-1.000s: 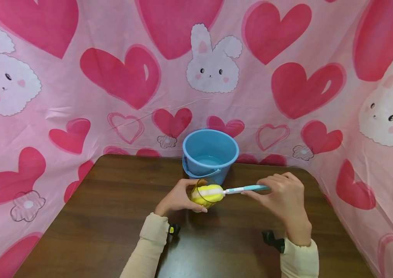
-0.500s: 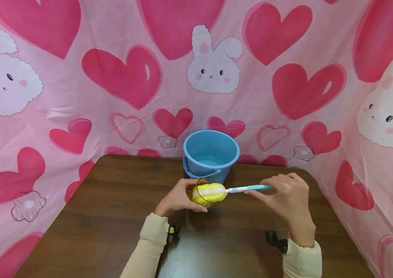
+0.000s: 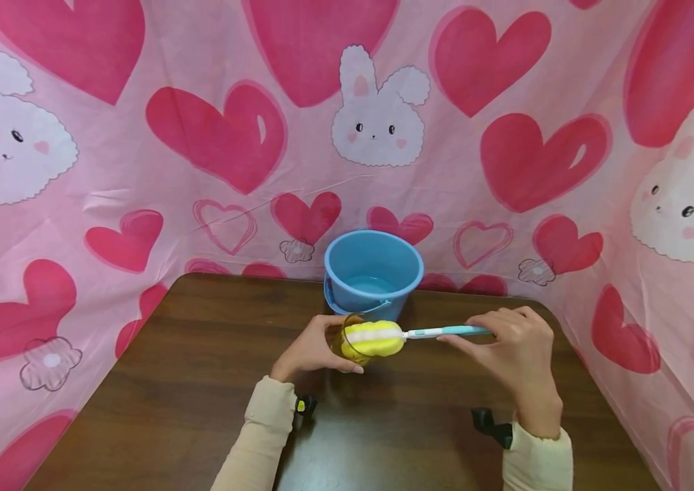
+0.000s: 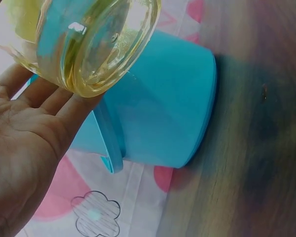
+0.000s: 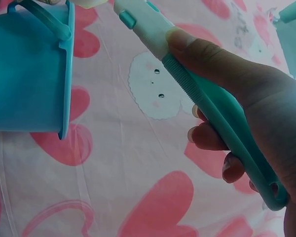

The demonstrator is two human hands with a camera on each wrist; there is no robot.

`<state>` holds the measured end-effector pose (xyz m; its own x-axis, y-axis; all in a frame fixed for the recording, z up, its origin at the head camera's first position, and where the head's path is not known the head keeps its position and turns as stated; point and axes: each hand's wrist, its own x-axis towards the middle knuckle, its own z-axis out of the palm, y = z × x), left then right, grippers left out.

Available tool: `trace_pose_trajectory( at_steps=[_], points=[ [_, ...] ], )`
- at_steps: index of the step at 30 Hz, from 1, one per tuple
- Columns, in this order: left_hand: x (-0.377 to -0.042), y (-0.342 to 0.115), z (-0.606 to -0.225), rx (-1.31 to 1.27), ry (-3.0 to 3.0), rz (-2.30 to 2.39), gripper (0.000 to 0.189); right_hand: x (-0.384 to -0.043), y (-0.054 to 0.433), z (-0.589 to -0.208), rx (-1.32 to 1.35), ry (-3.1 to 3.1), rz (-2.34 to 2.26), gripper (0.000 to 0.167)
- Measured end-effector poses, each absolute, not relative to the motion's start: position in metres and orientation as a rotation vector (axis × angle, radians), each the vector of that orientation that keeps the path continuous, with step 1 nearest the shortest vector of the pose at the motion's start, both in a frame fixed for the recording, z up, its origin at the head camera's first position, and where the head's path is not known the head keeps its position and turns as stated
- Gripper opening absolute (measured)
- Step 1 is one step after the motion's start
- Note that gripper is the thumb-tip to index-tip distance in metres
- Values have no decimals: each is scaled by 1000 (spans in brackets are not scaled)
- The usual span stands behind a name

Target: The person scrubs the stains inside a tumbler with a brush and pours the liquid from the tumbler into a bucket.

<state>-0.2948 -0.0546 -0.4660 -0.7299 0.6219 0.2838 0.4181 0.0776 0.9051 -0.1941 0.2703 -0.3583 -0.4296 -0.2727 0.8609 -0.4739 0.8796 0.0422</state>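
My left hand [image 3: 310,351] grips a clear amber glass [image 4: 101,59], tipped sideways with its mouth toward the right. Its thick round base faces the camera in the left wrist view. Partly inside the mouth sits the yellow and white sponge head [image 3: 385,338] of a cup brush; the rest of the sponge sticks out. My right hand [image 3: 515,348] holds the brush by its white and teal handle [image 5: 212,103], thumb along the top and fingers curled beneath in the right wrist view. Both hands are above the table, in front of the bucket.
A blue bucket [image 3: 340,290] with some water in the bottom stands at the table's back edge, its handle hanging down in front. The dark wooden table [image 3: 224,341] is enclosed by a pink cloth [image 3: 304,157] printed with hearts and rabbits.
My right hand has moved a little to the right, drawing the sponge head partway out of the glass. The left hand and glass have stayed almost in place.
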Motion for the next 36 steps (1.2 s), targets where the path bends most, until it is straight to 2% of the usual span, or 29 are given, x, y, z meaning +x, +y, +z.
trace_pose_trajectory(
  at_steps=[11,18,24,31,36],
  points=[
    [-293,-46,-470,1096,2106,1755,69,-197,260,-363,538,-2107,225,80],
    [-293,-46,-469,1096,2115,1763,72,-199,253,-366,554,-2116,222,67],
    [-293,-44,-470,1130,2146,1732,70,-199,250,-365,538,-2149,187,81],
    [-293,-43,-470,1186,2212,1682,71,-199,248,-365,569,-2150,134,72],
    [-292,-46,-468,1146,2221,1682,71,-200,248,-365,584,-2119,144,81]
  ],
)
